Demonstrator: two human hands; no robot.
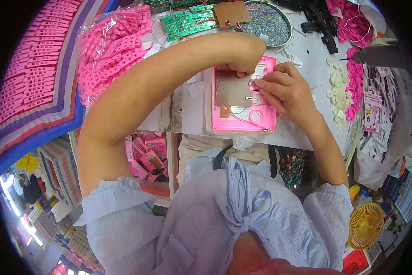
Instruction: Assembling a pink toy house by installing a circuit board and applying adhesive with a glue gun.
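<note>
Worktop [318, 68] brightly lit; lights [11, 198] glare lower left — edges bowed, corners black

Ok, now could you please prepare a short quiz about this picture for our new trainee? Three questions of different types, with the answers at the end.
1. Choose one. What lies inside the pink case?
A) a yellow basket
B) a flat brown board
C) a round bowl

2. True or false? The pale round pieces lie to the right of the pink case.

3. Fill in the gap. The left hand and the ____ are both at the pink case.

Key
1. B
2. True
3. right hand
</note>
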